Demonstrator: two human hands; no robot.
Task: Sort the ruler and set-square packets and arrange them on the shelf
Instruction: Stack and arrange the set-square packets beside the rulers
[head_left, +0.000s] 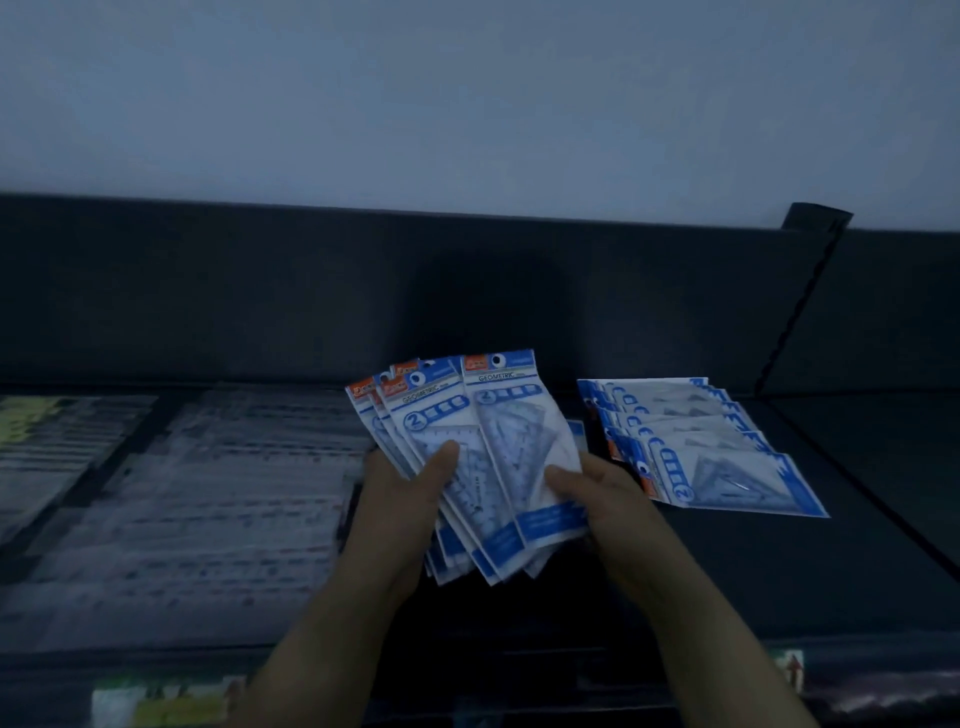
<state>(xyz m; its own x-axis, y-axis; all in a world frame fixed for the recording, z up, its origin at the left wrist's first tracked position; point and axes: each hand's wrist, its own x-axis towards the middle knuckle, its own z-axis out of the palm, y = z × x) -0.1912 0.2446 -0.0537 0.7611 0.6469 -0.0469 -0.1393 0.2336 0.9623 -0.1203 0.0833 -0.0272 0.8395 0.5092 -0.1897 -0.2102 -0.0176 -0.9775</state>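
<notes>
A fanned bunch of blue-and-white set-square packets (457, 415) marked GEOMETRIC is held upright over the dark shelf (753, 571). My left hand (410, 493) grips the bunch from the left, thumb on the front. My right hand (597, 499) pinches the rightmost packet (514, 415) at its lower right edge. To the right, several more set-square packets (701, 447) lie overlapped in a row on the shelf. On the left, clear ruler packets (218, 499) lie in rows, blurred in the dim light.
A dark back panel (415, 291) rises behind the shelf. A slanted divider (800, 306) bounds it at the right. Yellow-labelled packets (36, 421) lie at the far left. Price labels (161, 704) sit on the front edge.
</notes>
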